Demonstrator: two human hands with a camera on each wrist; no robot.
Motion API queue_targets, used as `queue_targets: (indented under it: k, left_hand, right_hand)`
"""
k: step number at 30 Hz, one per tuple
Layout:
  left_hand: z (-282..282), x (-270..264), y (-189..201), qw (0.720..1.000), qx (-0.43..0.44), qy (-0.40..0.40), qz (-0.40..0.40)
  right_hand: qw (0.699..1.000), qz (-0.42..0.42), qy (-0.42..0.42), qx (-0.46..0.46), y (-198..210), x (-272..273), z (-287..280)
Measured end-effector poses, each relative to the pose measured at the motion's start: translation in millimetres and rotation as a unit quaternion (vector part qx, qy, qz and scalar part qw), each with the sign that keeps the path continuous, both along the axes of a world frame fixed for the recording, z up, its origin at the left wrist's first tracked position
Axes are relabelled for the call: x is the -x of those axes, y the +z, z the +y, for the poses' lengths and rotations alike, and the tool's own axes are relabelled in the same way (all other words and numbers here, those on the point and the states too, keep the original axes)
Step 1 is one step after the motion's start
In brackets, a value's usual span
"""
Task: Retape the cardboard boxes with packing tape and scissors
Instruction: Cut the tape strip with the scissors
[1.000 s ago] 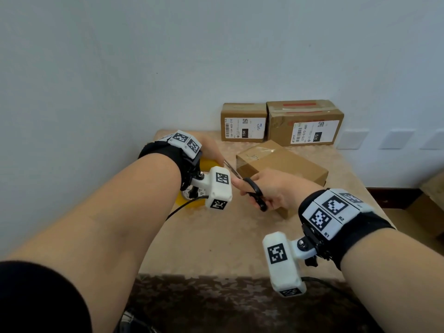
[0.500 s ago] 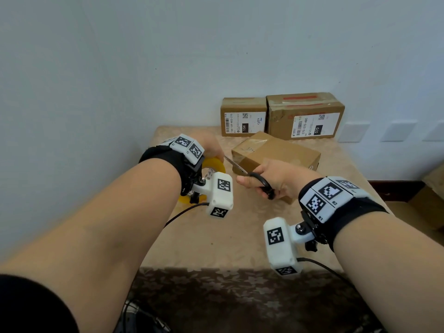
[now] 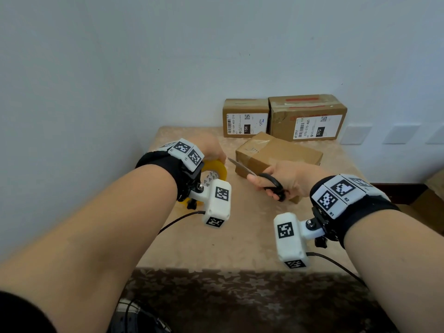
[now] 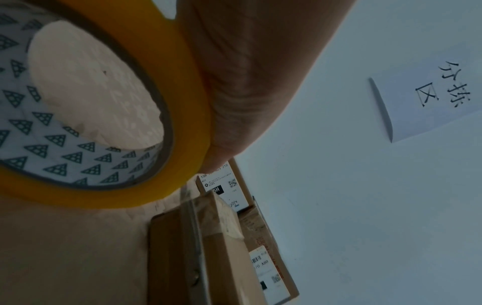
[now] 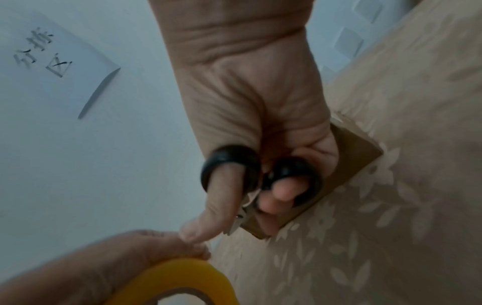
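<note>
On a beige, leaf-patterned tabletop point(image 3: 240, 236), a plain brown cardboard box point(image 3: 283, 152) with clear tape over its top is seen lying at an angle, near the middle. Just left of it, a yellow roll of packing tape point(image 3: 216, 168) with a triangle-printed white core is gripped around its rim by the left hand point(image 3: 212, 150). A pair of black-handled steel scissors point(image 3: 258, 176) is held by the right hand point(image 3: 288, 179), the thumb and a finger being passed through the loops; the blades are pointed leftward toward the roll, in front of the box's near corner. Against the pale wall behind, two labelled cardboard parcels point(image 3: 283, 116) are stood side by side, touching. A handwritten paper sheet point(image 4: 430, 90) is fixed to the wall.
</note>
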State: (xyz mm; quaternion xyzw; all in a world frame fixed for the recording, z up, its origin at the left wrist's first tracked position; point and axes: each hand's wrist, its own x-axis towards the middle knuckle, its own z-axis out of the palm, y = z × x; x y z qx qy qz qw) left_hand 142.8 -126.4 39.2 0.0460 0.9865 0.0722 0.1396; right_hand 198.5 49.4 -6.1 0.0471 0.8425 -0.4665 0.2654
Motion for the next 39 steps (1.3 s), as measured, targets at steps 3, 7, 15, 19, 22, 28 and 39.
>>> queue_targets:
  k: [3, 7, 15, 19, 22, 28, 39]
  left_hand:
    - [-7, -4, 0, 1.000, -0.027, -0.007, 0.005]
    - [-22, -12, 1, 0.993, -0.115, -0.004, 0.011]
    - [-24, -15, 5, 0.977, -0.135, -0.157, 0.046]
    - [-10, -6, 6, 0.965, -0.050, -0.253, 0.035]
    - [-1, 3, 3, 0.961, -0.030, -0.275, 0.003]
    - [16, 16, 0, 0.965, 0.014, -0.263, -0.022]
    - [-9, 5, 5, 0.979, -0.036, -0.195, 0.048]
  right_hand:
    - [0.979, 0.022, 0.074, -0.189, 4, -1, 3]
    - [0.951, 0.056, 0.118, -0.280, 5, 0, 2]
    - [0.923, 0.068, 0.153, -0.346, -1, 3, -1]
    - [0.930, 0.067, 0.138, -0.333, -3, 8, 10]
    - [0.933, 0.072, 0.129, -0.328, -4, 13, 16]
    - [0.873, 0.089, 0.193, -0.439, -4, 12, 16]
    - [0.863, 0.340, 0.038, -0.372, 13, 19, 5]
